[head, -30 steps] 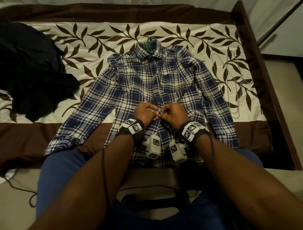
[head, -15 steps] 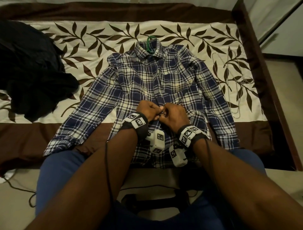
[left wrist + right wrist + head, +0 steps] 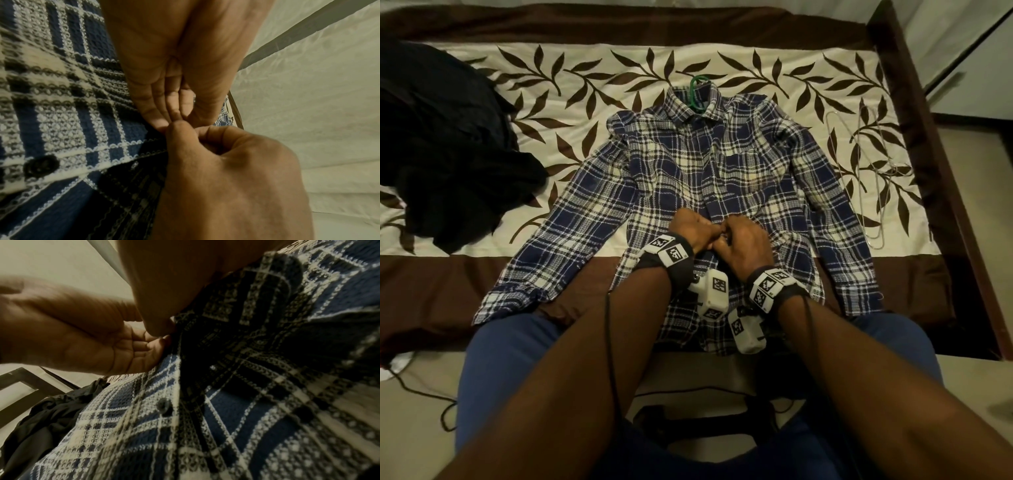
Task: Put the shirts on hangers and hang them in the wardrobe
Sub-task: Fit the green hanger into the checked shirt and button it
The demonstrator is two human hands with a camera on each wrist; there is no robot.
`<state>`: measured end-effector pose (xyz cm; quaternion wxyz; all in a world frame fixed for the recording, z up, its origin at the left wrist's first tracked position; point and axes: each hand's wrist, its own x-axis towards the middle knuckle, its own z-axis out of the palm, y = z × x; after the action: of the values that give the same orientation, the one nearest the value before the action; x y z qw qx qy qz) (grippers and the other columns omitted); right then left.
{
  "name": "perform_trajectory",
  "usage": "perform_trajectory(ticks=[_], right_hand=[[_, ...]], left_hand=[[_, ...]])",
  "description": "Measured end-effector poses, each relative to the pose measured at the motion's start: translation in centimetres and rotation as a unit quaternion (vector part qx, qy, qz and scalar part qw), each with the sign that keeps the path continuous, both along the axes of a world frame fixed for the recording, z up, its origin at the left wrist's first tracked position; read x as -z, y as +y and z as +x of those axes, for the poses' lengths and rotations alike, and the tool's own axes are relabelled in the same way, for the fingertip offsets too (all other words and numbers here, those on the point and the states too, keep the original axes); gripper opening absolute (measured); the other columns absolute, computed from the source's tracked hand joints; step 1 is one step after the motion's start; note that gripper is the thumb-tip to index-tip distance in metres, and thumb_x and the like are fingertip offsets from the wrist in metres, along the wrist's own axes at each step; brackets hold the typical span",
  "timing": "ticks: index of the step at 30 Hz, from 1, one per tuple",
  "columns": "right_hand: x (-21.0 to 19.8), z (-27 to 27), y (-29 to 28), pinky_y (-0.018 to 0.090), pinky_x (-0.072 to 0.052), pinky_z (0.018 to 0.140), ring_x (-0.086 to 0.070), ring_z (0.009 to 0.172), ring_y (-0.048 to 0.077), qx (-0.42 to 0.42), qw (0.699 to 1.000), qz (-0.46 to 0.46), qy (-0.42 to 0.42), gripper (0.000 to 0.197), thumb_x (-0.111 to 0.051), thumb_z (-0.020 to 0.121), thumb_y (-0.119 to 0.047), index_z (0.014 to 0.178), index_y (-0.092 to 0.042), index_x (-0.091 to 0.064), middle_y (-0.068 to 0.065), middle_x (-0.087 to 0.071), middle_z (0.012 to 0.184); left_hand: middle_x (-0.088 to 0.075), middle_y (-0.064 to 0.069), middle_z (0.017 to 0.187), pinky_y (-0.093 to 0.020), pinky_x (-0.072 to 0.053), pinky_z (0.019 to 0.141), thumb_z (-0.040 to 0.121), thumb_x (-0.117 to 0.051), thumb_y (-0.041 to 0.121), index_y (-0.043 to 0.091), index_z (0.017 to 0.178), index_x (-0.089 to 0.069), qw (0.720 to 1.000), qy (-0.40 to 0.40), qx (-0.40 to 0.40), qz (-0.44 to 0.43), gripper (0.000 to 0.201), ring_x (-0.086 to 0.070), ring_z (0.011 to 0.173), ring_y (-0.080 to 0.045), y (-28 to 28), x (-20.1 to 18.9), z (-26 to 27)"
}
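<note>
A blue and cream plaid shirt (image 3: 671, 192) lies face up and spread on the bed, with the green hanger hook (image 3: 697, 90) poking out of its collar. My left hand (image 3: 693, 231) and right hand (image 3: 746, 243) meet at the shirt's front opening, halfway down. Both pinch the placket edges, fingertips touching. In the left wrist view my left hand (image 3: 174, 113) meets the right hand (image 3: 226, 162) over the shirt (image 3: 61, 113), near a dark button (image 3: 41, 165). In the right wrist view a dark button (image 3: 164, 404) sits undone just below the pinch.
A heap of black clothes (image 3: 441, 147) lies on the bed at the left. Thin wire hangers (image 3: 873, 205) rest on the leaf-patterned cover (image 3: 585, 85) right of the shirt. The dark wooden bed frame (image 3: 928, 171) runs along the right. My knees press against the bed's near edge.
Both hands have edged slightly farther up the shirt front and stay pinched on the placket. The shirt lies as before.
</note>
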<state>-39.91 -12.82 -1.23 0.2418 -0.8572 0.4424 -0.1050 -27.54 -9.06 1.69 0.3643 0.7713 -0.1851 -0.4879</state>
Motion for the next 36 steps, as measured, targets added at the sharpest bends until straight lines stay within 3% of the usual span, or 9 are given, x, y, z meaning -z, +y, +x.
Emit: perform_trajectory(ticks=[8, 12, 15, 17, 21, 27, 30, 33, 36], right_hand=[[0.7, -0.4, -0.2, 0.025, -0.042, 0.071, -0.052, 0.077, 0.013, -0.002, 0.998, 0.020, -0.061, 0.009, -0.070, 0.082, -0.008, 0.090, -0.009, -0.065, -0.004, -0.056, 0.086], [0.6, -0.5, -0.2, 0.019, -0.051, 0.067, -0.061, 0.073, 0.011, 0.039, 0.989, 0.090, -0.115, 0.012, -0.070, 0.078, -0.008, 0.089, -0.012, -0.072, -0.005, -0.066, 0.083], [0.5, -0.7, -0.6, 0.006, -0.047, 0.064, -0.065, 0.076, 0.004, 0.082, 0.972, 0.154, -0.158, 0.011, -0.069, 0.085, -0.009, 0.093, -0.014, -0.076, -0.006, -0.071, 0.085], [0.5, -0.9, -1.0, 0.010, -0.049, 0.064, -0.067, 0.077, 0.005, 0.110, 0.960, 0.190, -0.173, 0.009, -0.070, 0.087, -0.010, 0.094, -0.012, -0.076, -0.004, -0.072, 0.086], [0.5, -0.9, -1.6, 0.017, -0.052, 0.066, -0.067, 0.072, 0.009, 0.126, 0.941, 0.251, -0.189, 0.007, -0.069, 0.089, -0.006, 0.091, -0.007, -0.075, 0.002, -0.073, 0.083], [0.2, -1.1, -2.1, 0.014, -0.049, 0.055, -0.060, 0.051, 0.001, 0.128, 0.909, 0.336, -0.212, 0.009, -0.067, 0.092, -0.003, 0.095, 0.003, -0.072, 0.006, -0.067, 0.068], [-0.1, -1.4, -2.1, 0.014, -0.052, 0.060, -0.064, 0.058, 0.001, 0.129, 0.904, 0.338, -0.229, 0.013, -0.069, 0.089, 0.000, 0.100, 0.005, -0.072, 0.008, -0.070, 0.078], [-0.1, -1.9, -2.0, 0.014, -0.054, 0.070, -0.070, 0.076, 0.003, 0.095, 0.913, 0.340, -0.206, 0.021, -0.072, 0.087, -0.003, 0.109, -0.005, -0.074, 0.002, -0.074, 0.091], [-0.1, -2.6, -1.8, 0.024, -0.058, 0.081, -0.072, 0.088, 0.011, 0.046, 0.939, 0.306, -0.152, 0.023, -0.073, 0.088, -0.008, 0.110, -0.012, -0.074, -0.001, -0.076, 0.096]], left_hand=[[-0.066, -0.017, 0.073, -0.030, -0.058, 0.062, 0.079, -0.079, 0.000, 0.000, 0.071, -0.061, 0.999, 0.026, -0.037, 0.006, 0.019, -0.066, 0.065, -0.025, -0.3, -0.2, -0.2], [-0.066, -0.017, 0.073, -0.027, -0.054, 0.052, 0.074, -0.085, 0.007, 0.002, 0.072, -0.059, 0.998, 0.032, -0.061, 0.004, 0.026, -0.063, 0.059, -0.022, -0.3, -0.1, -0.3], [-0.067, -0.013, 0.072, -0.036, -0.061, 0.066, 0.069, -0.087, 0.006, 0.004, 0.070, -0.058, 0.997, 0.018, -0.075, 0.000, 0.030, -0.066, 0.066, -0.024, -0.2, 0.0, -0.5], [-0.067, -0.010, 0.073, -0.041, -0.062, 0.073, 0.069, -0.087, 0.005, 0.008, 0.069, -0.060, 0.997, -0.005, -0.071, -0.004, 0.027, -0.069, 0.072, -0.027, 0.0, 0.2, -0.6], [-0.067, -0.007, 0.073, -0.039, -0.061, 0.073, 0.070, -0.087, 0.005, 0.012, 0.069, -0.062, 0.997, -0.018, -0.061, -0.034, 0.026, -0.068, 0.074, -0.026, 0.4, 0.4, -0.9], [-0.066, -0.011, 0.079, -0.051, -0.060, 0.081, 0.072, -0.080, -0.004, 0.010, 0.077, -0.064, 0.997, -0.022, -0.034, -0.060, 0.022, -0.069, 0.082, -0.032, 1.0, 0.9, -0.5], [-0.066, -0.009, 0.075, -0.048, -0.061, 0.079, 0.073, -0.080, -0.005, 0.011, 0.077, -0.066, 0.996, -0.042, -0.018, -0.078, 0.022, -0.066, 0.075, -0.026, 1.2, 1.2, -0.1], [-0.068, -0.009, 0.074, -0.043, -0.062, 0.073, 0.075, -0.080, -0.004, 0.011, 0.077, -0.066, 0.994, -0.042, -0.045, -0.086, 0.020, -0.070, 0.074, -0.028, 1.4, 1.6, 0.1], [-0.072, -0.013, 0.083, -0.039, -0.063, 0.069, 0.075, -0.084, 0.004, 0.008, 0.083, -0.067, 0.995, -0.041, -0.056, -0.072, 0.018, -0.073, 0.076, -0.028, 2.0, 1.8, 0.4]])
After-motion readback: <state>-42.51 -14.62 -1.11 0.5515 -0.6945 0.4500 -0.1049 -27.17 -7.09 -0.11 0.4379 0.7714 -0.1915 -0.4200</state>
